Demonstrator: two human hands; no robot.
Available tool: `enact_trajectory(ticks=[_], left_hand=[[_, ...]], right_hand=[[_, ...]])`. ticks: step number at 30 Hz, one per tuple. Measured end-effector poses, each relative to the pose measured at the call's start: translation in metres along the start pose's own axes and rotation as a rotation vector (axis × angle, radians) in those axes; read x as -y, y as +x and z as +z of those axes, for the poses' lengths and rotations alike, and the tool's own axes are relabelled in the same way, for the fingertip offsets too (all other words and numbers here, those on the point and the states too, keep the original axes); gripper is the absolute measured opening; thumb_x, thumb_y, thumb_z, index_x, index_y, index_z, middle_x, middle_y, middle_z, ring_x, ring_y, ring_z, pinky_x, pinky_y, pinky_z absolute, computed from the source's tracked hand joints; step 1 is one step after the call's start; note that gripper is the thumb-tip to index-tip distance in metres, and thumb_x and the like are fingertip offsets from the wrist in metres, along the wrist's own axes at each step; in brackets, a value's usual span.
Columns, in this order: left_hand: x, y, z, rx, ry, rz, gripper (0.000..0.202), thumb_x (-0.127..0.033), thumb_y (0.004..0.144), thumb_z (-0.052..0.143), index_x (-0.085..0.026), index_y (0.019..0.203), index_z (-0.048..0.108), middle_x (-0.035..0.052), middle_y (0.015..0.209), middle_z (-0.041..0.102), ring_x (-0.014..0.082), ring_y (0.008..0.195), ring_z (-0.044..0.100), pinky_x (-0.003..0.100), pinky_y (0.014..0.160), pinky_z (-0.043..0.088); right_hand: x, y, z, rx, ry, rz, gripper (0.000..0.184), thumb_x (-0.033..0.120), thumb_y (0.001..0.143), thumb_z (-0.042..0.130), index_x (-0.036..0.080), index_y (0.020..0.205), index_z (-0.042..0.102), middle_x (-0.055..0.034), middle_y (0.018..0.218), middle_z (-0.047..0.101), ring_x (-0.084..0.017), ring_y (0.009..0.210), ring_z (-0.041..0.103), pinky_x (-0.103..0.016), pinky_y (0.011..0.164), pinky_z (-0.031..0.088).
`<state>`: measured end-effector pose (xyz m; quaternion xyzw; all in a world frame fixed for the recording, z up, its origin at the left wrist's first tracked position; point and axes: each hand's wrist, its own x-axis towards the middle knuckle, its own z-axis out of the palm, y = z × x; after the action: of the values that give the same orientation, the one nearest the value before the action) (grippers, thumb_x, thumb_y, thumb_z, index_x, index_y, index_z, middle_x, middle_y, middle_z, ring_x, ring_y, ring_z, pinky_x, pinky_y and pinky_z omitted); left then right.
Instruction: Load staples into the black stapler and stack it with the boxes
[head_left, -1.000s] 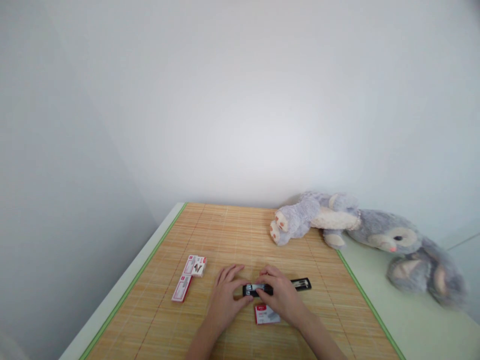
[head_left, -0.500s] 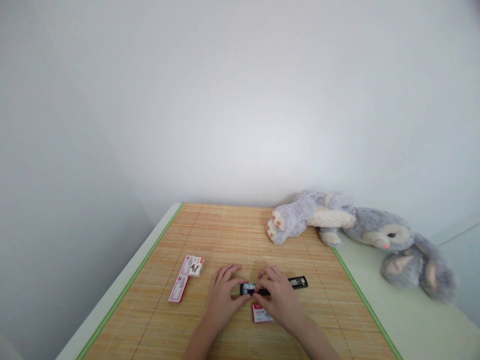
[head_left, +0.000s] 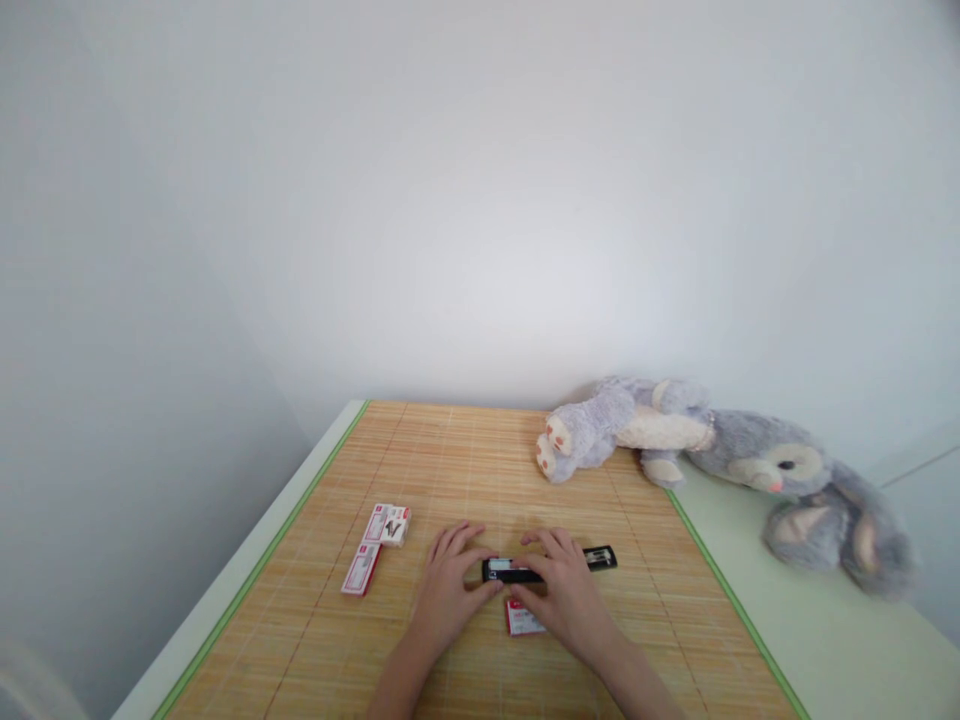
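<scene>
A black stapler (head_left: 517, 570) lies opened out flat on the bamboo mat (head_left: 465, 470), its far end (head_left: 600, 558) sticking out to the right. My left hand (head_left: 448, 592) rests at the stapler's left end, thumb against it, fingers spread on the mat. My right hand (head_left: 564, 590) covers the stapler's middle, fingers curled over and pinching it. A small red-and-white staple box (head_left: 521, 620) lies just under my right hand, partly hidden by it.
Two more red-and-white staple boxes (head_left: 388, 524) (head_left: 361, 568) lie left of my hands. A grey plush rabbit (head_left: 720, 460) sprawls at the back right, half off the mat on the pale table (head_left: 825, 640). A white wall stands behind.
My hands stay on the stapler with small finger shifts; my right hand has settled lower over it. The view has drifted slightly.
</scene>
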<state>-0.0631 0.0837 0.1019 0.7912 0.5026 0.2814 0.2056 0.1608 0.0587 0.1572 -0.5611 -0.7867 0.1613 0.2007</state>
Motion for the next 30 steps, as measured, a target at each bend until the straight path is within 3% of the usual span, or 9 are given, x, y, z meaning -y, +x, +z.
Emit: enact_trajectory(ticks=[4,10,15,19,22,27,30], left_hand=[[0.010,-0.013,0.002,-0.062,-0.020,0.016,0.052,-0.044,0.083,0.078,-0.036,0.133,0.065,0.0051,0.148,0.057,0.0310,0.140,0.048,0.057,0.118,0.040],[0.027,-0.044,-0.003,-0.111,0.030,-0.094,0.052,-0.044,0.088,0.072,-0.041,0.138,0.060,0.0023,0.149,0.056,0.0294,0.138,0.050,0.055,0.116,0.042],[0.011,-0.026,0.001,-0.053,0.046,-0.114,0.055,-0.042,0.083,0.077,-0.042,0.135,0.062,0.0005,0.149,0.056,0.0292,0.138,0.048,0.055,0.116,0.039],[0.003,-0.009,0.006,-0.015,0.038,-0.075,0.037,-0.039,0.083,0.077,-0.040,0.119,0.071,-0.0011,0.150,0.055,0.0292,0.139,0.047,0.054,0.116,0.038],[0.006,-0.009,0.008,-0.015,0.022,-0.061,0.037,-0.037,0.085,0.076,-0.039,0.121,0.070,-0.0011,0.151,0.054,0.0280,0.140,0.045,0.053,0.116,0.038],[0.007,-0.014,0.006,-0.011,0.011,-0.070,0.033,-0.036,0.087,0.072,-0.040,0.120,0.070,-0.0023,0.150,0.055,0.0271,0.141,0.044,0.052,0.117,0.037],[0.003,-0.013,0.004,-0.005,0.010,-0.091,0.031,-0.037,0.087,0.073,-0.039,0.117,0.071,-0.0018,0.148,0.056,0.0280,0.140,0.046,0.053,0.116,0.038]], right_hand=[[-0.016,-0.008,-0.010,-0.017,-0.047,0.013,0.033,0.029,0.081,0.078,0.036,0.113,0.074,-0.0025,0.134,0.063,-0.030,0.127,0.050,-0.042,0.104,0.038],[-0.080,-0.034,-0.028,-0.142,-0.125,0.081,0.054,0.037,0.083,0.071,0.035,0.137,0.062,-0.0074,0.141,0.058,-0.033,0.136,0.046,-0.049,0.111,0.038],[-0.119,-0.049,-0.033,-0.120,0.030,0.133,0.075,0.039,0.081,0.070,0.029,0.152,0.046,-0.0096,0.146,0.055,-0.030,0.136,0.049,-0.046,0.117,0.037],[-0.127,-0.050,-0.031,-0.055,0.261,0.260,0.075,0.042,0.082,0.066,0.027,0.152,0.044,-0.0103,0.143,0.059,-0.028,0.130,0.056,-0.042,0.105,0.049],[-0.126,-0.050,-0.027,-0.071,0.355,0.325,0.080,0.045,0.077,0.070,0.027,0.151,0.046,-0.0104,0.141,0.061,-0.029,0.124,0.060,-0.040,0.096,0.054],[-0.120,-0.049,-0.026,-0.056,0.513,0.338,0.056,0.052,0.083,0.068,0.023,0.131,0.064,-0.0097,0.125,0.070,-0.027,0.102,0.068,-0.038,0.084,0.056],[-0.112,-0.045,-0.035,-0.020,0.549,0.291,0.050,0.055,0.084,0.069,0.022,0.121,0.069,-0.0091,0.118,0.072,-0.028,0.105,0.067,-0.035,0.080,0.056]])
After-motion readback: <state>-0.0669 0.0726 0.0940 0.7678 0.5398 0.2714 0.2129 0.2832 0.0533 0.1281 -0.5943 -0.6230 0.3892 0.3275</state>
